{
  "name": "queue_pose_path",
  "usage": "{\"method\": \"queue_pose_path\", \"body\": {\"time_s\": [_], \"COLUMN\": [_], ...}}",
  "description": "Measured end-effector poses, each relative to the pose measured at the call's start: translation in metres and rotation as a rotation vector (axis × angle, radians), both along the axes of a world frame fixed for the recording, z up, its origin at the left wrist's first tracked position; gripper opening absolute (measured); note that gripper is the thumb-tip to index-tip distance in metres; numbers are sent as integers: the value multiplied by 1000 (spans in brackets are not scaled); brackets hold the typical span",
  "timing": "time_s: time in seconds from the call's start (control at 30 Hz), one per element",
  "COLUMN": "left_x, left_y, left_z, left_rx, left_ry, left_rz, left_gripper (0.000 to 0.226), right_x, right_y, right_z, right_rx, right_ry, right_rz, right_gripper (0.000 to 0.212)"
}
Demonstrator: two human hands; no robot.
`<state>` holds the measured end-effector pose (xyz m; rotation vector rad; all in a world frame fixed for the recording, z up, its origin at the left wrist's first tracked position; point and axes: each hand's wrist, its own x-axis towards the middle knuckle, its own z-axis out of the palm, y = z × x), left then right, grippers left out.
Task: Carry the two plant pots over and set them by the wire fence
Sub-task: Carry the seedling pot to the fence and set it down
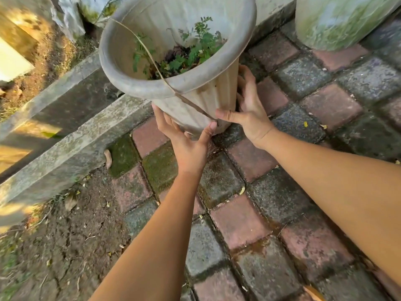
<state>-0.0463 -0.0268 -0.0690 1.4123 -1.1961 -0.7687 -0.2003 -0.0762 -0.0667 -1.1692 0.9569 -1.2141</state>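
Observation:
A tall grey ribbed plant pot [201, 94] with a wide rolled rim stands tilted toward me on the paving. Small green plants [195, 48] grow in the soil inside it, and a dry brown leaf strip hangs over its rim. My left hand [186, 140] cups the pot's lower front from below, fingers spread against the wall. My right hand [249, 107] presses on the pot's right side near its base, thumb across the front. A second pale, moss-stained pot [338, 20] stands at the top right. No wire fence is in view.
Red and grey paving blocks [249, 213] cover the ground under my arms. A mossy concrete curb [71, 146] runs diagonally on the left, with bare soil [54, 246] below it. A low concrete wall [273, 11] stands behind the pots.

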Motion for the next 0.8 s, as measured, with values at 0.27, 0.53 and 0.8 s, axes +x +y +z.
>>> {"method": "queue_pose_path", "body": {"time_s": [0.27,0.53,0.8], "left_x": [5,-21,-69], "left_y": [-21,-33,-16], "left_z": [61,280,564], "left_rx": [-131,-141,-68], "left_ry": [-80,-10,77], "left_rz": [-41,-119,-154], "left_gripper": [130,123,118], "right_x": [5,-16,-70], "right_y": [-9,-3,22], "right_z": [58,262,554], "right_rx": [-81,-69,-115], "right_ry": [-49,-72,32], "right_rz": [-82,-228,-275], "right_gripper": [116,107,88]}}
